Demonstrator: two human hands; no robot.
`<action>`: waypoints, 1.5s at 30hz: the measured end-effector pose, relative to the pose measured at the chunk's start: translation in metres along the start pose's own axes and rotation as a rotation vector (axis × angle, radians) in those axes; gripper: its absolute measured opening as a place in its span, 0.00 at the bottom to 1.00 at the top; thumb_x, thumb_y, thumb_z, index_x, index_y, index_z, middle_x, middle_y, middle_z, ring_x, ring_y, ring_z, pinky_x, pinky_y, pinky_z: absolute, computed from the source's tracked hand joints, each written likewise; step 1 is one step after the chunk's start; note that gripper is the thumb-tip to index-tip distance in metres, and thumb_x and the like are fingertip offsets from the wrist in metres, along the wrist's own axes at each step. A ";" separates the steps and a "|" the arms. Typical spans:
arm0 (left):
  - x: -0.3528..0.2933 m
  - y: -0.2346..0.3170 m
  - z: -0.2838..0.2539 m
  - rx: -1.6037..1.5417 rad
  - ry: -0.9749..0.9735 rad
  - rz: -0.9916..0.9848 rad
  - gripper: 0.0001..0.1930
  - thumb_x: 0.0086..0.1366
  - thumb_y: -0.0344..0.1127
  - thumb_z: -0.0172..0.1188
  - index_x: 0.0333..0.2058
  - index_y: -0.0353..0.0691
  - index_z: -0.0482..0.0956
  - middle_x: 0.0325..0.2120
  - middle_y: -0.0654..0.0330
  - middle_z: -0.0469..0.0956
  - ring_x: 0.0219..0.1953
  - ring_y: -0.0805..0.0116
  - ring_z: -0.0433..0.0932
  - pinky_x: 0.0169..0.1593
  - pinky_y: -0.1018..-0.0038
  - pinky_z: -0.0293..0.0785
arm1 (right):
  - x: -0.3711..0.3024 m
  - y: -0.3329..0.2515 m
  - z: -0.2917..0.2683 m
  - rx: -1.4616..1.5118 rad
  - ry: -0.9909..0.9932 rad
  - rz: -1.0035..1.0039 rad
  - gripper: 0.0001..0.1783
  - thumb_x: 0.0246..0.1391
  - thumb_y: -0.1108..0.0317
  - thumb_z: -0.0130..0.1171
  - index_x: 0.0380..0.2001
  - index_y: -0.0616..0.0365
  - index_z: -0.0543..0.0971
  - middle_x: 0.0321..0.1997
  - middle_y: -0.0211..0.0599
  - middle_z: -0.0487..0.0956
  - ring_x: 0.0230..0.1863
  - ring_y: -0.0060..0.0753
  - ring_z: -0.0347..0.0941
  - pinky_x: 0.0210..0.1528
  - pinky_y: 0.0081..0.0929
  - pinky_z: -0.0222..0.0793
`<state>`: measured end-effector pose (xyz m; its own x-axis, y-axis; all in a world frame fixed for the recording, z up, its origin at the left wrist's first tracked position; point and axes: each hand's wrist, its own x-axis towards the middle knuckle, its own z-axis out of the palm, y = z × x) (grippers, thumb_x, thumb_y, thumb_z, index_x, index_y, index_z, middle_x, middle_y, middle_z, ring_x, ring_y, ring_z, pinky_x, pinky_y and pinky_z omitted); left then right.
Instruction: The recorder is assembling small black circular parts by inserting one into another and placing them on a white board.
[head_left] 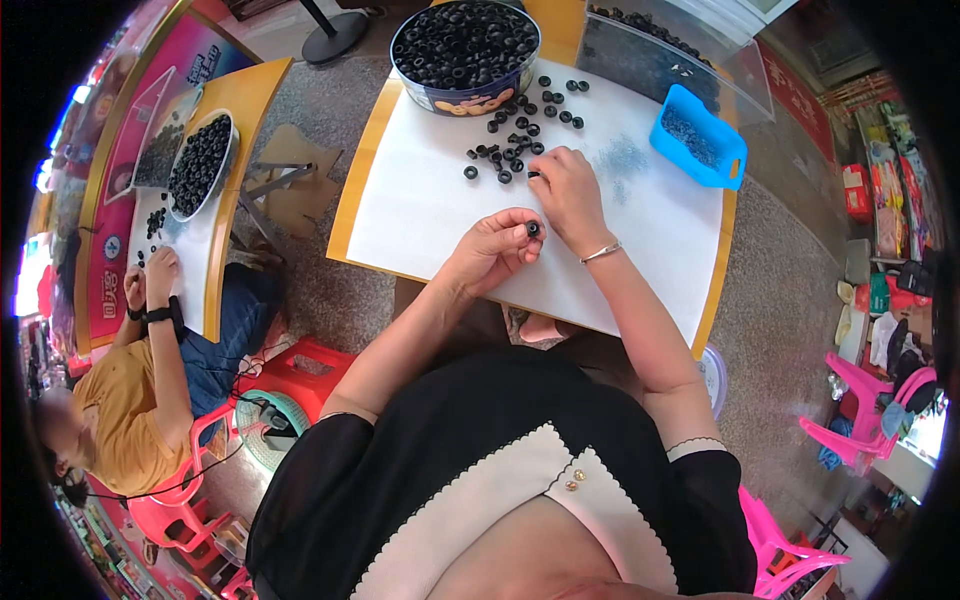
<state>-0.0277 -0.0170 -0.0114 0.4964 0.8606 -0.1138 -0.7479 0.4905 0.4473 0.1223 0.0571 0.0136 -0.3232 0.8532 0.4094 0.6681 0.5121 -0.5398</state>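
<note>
My left hand [488, 250] pinches a small round black part [533, 230] with a hole in its middle, held over the near side of the white tabletop [420, 215]. Just beyond it, my right hand [570, 198] has its fingers closed at the right edge of some loose black parts [516, 138]. A bit of black shows at those fingertips, mostly hidden by the fingers. The loose parts are round and wheel-like, some lying on their sides. Behind them stands a round tub [470, 99] heaped with the same black parts.
A blue tray [734, 172] of tiny bluish pieces sits at the table's right. Behind it is a clear plastic box [650, 65] with dark parts. At left, a co-worker handles black parts at another table [262, 85]. Red stools [315, 372] stand between us.
</note>
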 end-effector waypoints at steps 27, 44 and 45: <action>0.001 0.000 0.003 0.014 0.026 0.003 0.11 0.60 0.32 0.61 0.41 0.35 0.75 0.33 0.57 0.77 0.31 0.72 0.75 0.37 0.77 0.73 | -0.047 -0.039 -0.063 1.546 0.086 0.663 0.10 0.50 0.78 0.59 0.37 0.63 0.75 0.34 0.36 0.77 0.31 0.23 0.69 0.37 0.19 0.67; 0.001 0.002 0.006 0.024 0.042 -0.009 0.12 0.59 0.32 0.61 0.41 0.35 0.74 0.33 0.57 0.76 0.32 0.71 0.74 0.37 0.77 0.72 | -0.035 -0.056 -0.080 1.808 0.045 0.666 0.08 0.56 0.68 0.58 0.37 0.58 0.74 0.32 0.36 0.75 0.30 0.24 0.68 0.34 0.23 0.64; 0.001 0.002 0.005 0.023 0.036 -0.008 0.12 0.59 0.32 0.61 0.41 0.35 0.74 0.33 0.57 0.76 0.32 0.71 0.74 0.37 0.77 0.72 | -0.035 -0.057 -0.080 1.796 0.046 0.662 0.08 0.56 0.67 0.57 0.37 0.58 0.74 0.32 0.36 0.75 0.30 0.24 0.68 0.34 0.22 0.64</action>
<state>-0.0262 -0.0163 -0.0060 0.4855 0.8615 -0.1491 -0.7339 0.4942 0.4661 0.1492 -0.0095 0.0892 -0.3093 0.9390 -0.1503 -0.7285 -0.3356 -0.5972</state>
